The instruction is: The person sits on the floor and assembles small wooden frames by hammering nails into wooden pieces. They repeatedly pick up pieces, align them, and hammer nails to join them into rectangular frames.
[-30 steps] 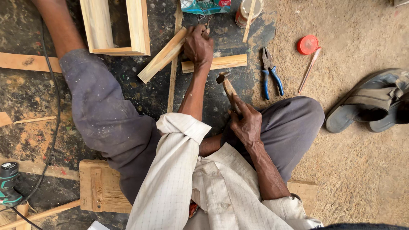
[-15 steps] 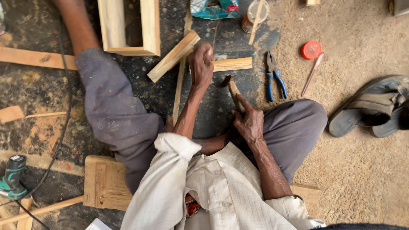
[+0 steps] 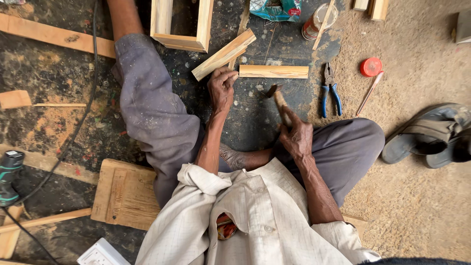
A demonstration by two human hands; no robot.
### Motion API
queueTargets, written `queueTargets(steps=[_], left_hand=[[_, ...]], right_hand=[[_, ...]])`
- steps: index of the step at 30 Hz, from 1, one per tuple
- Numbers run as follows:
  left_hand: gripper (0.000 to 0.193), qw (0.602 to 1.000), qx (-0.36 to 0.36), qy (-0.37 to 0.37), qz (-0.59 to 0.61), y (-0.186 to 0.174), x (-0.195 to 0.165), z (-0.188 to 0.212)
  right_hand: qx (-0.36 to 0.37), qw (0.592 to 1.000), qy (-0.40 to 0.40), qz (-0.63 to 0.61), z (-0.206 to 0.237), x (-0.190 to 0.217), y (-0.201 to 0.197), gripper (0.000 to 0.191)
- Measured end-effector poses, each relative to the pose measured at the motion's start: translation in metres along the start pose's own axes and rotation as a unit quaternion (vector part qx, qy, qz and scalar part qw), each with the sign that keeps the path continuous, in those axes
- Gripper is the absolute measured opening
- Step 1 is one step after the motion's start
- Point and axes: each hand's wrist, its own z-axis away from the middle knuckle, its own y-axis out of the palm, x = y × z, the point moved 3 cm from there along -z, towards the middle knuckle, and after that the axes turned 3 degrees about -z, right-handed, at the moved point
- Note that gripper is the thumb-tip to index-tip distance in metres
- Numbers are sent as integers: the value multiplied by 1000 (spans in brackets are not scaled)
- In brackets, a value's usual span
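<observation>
Wood strips (image 3: 255, 61) just beyond left hand (image 3: 222, 91), right hand (image 3: 296, 137) gripping hammer (image 3: 277, 100).

Free room: bare floor (image 3: 250, 113) between the hands.
Obstacles: wood strips (image 3: 273, 71), pliers (image 3: 331, 89) to the right, box frame (image 3: 181, 24) ahead.

Wooden box frame (image 3: 181, 29) cut off above
</observation>
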Motion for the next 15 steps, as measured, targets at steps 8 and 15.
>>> queueTargets(steps=[8, 15], left_hand=[[21, 999, -16, 42, 31, 12, -3, -13], [12, 998, -33, 59, -11, 15, -3, -16]], right_hand=[[11, 998, -63, -1, 2, 10, 20, 57], [13, 1000, -19, -12, -2, 5, 27, 53]])
